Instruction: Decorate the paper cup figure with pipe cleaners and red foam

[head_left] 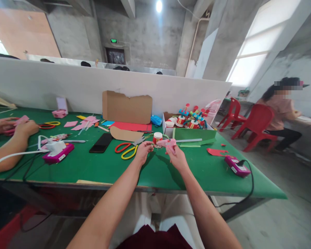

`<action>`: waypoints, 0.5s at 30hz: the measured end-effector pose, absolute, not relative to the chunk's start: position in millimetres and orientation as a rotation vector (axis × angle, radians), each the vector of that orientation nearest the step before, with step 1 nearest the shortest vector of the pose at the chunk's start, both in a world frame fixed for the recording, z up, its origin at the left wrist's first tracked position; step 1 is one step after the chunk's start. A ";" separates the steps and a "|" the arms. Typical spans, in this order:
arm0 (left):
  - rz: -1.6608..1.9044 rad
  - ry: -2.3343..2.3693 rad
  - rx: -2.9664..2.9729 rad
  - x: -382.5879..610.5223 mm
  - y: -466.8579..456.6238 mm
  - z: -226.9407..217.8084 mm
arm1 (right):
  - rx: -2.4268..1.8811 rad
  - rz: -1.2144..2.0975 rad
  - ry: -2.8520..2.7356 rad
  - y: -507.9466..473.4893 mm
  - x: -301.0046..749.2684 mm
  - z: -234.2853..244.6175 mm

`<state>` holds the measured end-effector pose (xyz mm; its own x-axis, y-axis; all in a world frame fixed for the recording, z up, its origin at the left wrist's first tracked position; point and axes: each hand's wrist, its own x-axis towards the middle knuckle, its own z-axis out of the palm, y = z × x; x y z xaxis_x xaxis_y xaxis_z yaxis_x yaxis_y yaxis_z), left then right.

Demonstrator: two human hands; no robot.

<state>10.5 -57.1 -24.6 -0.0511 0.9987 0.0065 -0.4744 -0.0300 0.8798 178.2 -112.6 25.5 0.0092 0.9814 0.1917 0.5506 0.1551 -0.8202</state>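
Note:
In front of me, over the green table, my right hand [177,158] is wrapped round a pink glue gun [171,142], its nozzle pointing left. My left hand [144,152] is closed in a pinch near the nozzle; what its fingertips hold is too small to make out. Just beyond both hands stands a small red and white cup [157,137], with a thin green, beaded-looking strip [148,136] curving out beside it. Scissors [129,148] with one red and one yellow handle lie partly spread to the left of my left hand.
A black phone [101,143] lies left of the scissors. Behind are brown cardboard [126,108], red paper [129,127] and a box [189,130] of colourful cup figures. Purple power strips [237,166] with cables sit at both sides. A co-worker's hands [26,128] handle pink pieces at left.

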 end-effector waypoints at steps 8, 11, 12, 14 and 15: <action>1.451 0.862 0.842 9.9 -56.1 -25.7 | -1.465 0.684 -1.666 -111.4 178.7 22.7; 1.444 0.864 0.849 9.8 -55.8 -25.9 | -1.470 0.695 -1.662 -111.0 178.4 21.9; 1.443 0.863 0.852 9.6 -55.7 -26.2 | -1.473 0.693 -1.658 -110.8 178.3 21.8; 1.441 0.861 0.857 9.4 -55.2 -26.9 | -1.478 0.684 -1.652 -110.5 178.5 21.7; 1.442 0.859 0.858 9.4 -55.0 -27.2 | -1.482 0.680 -1.651 -110.2 178.6 21.6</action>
